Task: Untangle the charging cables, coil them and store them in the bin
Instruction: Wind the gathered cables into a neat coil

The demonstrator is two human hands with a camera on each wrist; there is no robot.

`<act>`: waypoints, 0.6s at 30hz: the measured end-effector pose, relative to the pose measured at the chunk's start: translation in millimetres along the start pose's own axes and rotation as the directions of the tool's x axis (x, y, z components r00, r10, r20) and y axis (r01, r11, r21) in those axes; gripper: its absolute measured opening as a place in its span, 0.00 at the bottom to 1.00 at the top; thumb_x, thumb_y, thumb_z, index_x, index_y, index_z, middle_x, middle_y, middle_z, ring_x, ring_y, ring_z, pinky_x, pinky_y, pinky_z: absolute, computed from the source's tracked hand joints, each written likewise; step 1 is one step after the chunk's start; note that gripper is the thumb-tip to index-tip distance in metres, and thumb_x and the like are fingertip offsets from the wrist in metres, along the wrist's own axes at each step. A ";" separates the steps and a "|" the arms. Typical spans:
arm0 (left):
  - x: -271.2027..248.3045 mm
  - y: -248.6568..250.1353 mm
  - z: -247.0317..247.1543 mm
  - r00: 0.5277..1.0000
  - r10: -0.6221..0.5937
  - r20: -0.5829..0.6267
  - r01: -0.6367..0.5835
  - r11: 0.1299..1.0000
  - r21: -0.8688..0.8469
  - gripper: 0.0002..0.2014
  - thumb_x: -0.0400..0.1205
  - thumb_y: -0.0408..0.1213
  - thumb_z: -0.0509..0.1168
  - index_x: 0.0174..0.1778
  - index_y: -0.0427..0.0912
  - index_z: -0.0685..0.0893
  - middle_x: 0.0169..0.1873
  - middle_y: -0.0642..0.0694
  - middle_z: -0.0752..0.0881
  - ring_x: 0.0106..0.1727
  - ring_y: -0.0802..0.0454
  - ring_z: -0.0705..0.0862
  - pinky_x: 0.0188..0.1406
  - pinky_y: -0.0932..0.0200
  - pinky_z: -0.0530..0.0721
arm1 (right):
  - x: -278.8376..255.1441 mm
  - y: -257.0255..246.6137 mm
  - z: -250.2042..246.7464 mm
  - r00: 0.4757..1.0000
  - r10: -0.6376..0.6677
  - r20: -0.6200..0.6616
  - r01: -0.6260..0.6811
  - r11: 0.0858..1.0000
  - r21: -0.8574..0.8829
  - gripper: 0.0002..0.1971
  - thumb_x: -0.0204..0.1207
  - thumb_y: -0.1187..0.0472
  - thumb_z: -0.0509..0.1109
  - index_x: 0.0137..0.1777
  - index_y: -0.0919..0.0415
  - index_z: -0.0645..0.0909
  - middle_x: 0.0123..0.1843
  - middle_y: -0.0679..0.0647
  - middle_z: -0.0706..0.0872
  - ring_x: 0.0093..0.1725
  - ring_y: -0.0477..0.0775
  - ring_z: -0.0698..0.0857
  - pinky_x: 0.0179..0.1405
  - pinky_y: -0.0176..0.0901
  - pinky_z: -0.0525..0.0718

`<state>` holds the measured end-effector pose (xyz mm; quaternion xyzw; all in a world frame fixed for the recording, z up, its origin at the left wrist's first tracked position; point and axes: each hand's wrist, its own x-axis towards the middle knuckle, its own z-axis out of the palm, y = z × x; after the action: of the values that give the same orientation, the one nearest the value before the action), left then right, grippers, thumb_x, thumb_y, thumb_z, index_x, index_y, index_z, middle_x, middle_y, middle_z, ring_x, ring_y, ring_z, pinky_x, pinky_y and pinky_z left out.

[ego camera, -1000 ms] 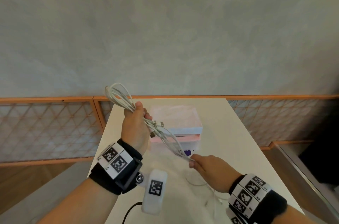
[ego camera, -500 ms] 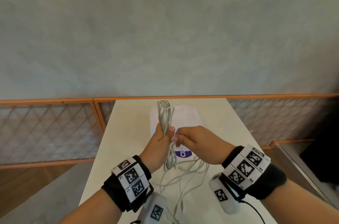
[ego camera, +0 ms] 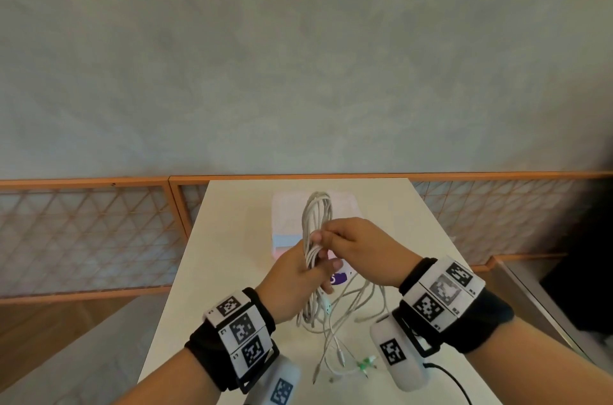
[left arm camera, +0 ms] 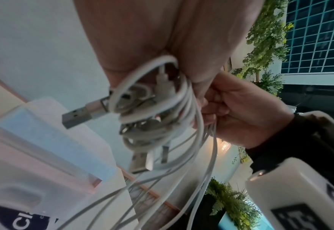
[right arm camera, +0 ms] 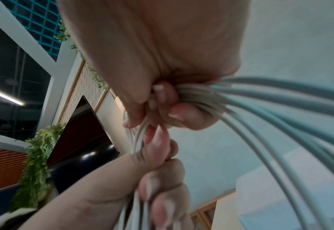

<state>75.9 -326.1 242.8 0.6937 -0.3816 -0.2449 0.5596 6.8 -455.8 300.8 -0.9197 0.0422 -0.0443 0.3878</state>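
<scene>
A bundle of white charging cables (ego camera: 316, 222) stands upright as a long coil above the table. My left hand (ego camera: 300, 275) grips its middle from the left, fingers wrapped round the strands (right arm camera: 136, 140). My right hand (ego camera: 335, 235) pinches the same bundle just above, fingers curled on the strands (right arm camera: 191, 95). Loose ends trail down onto the table (ego camera: 232, 238), with plugs (ego camera: 341, 356) near the front. In the left wrist view a USB plug (left arm camera: 77, 116) sticks out of the coil (left arm camera: 162, 109). A translucent lidded bin (ego camera: 288, 225) sits behind the hands.
The table is narrow, with open floor on both sides. An orange-framed lattice railing (ego camera: 99, 232) runs behind it below a plain grey wall. A purple label (ego camera: 338, 279) on the bin shows under my hands. Green-tipped connectors (ego camera: 365, 365) lie at the table front.
A second ago my right hand was low and pulling a strand away from the coil. It has since come up to the bundle, and both hands now hold it upright in front of the bin.
</scene>
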 end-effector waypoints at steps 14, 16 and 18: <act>-1.7 -3.6 -9.6 0.993 -0.071 -0.092 0.082 0.989 0.121 0.15 0.77 0.58 0.63 0.34 0.50 0.82 0.12 0.56 0.71 0.17 0.60 0.67 0.25 0.61 0.64 | -18.6 -5.2 -28.8 0.983 -0.183 -0.026 0.157 0.897 -0.413 0.07 0.79 0.51 0.64 0.54 0.50 0.76 0.33 0.45 0.81 0.34 0.47 0.78 0.35 0.42 0.75; -1.6 -6.8 -16.0 0.983 -0.105 -0.150 0.129 0.979 0.159 0.18 0.78 0.54 0.65 0.22 0.55 0.75 0.10 0.58 0.72 0.16 0.61 0.69 0.25 0.61 0.63 | -19.6 -2.7 -42.1 0.982 -0.177 -0.060 0.133 0.888 -0.441 0.06 0.77 0.48 0.65 0.48 0.49 0.78 0.32 0.43 0.80 0.35 0.47 0.78 0.36 0.45 0.76; -1.7 -9.0 -21.4 0.976 -0.139 -0.169 0.174 0.962 0.212 0.22 0.77 0.56 0.65 0.19 0.55 0.71 0.11 0.55 0.71 0.18 0.59 0.67 0.25 0.60 0.63 | -19.3 2.1 -51.9 0.985 -0.149 -0.090 0.097 0.899 -0.428 0.08 0.76 0.45 0.66 0.41 0.48 0.79 0.31 0.46 0.82 0.34 0.47 0.78 0.36 0.47 0.76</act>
<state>93.6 -311.4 239.5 0.7976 -0.3069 -0.1896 0.4835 -18.5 -492.0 334.4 -0.9782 0.0159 -0.1140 0.1730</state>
